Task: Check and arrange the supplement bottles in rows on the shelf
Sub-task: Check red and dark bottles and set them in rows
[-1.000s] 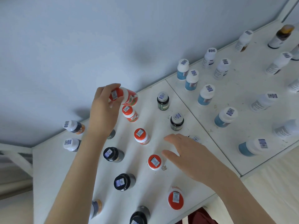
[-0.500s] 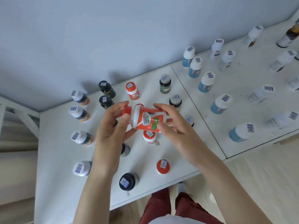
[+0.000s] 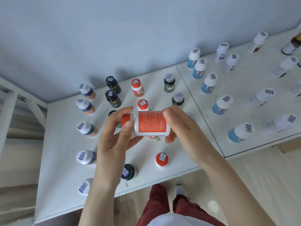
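step: label check | red-capped bottle [image 3: 150, 123] sideways above shelf [image 3: 61, 144]; left hand [image 3: 114, 136] grip on cap; right hand [image 3: 180, 128] grip on base; text faces camera

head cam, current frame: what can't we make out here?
- Print on the held orange-labelled white bottle: too small to read.
- Black-capped bottles under the left hand: mostly hidden.
- Bottles behind the right hand: hidden, count unclear.
- Amber bottle: cut by the right edge.
- Cap barcode stickers: too blurred.
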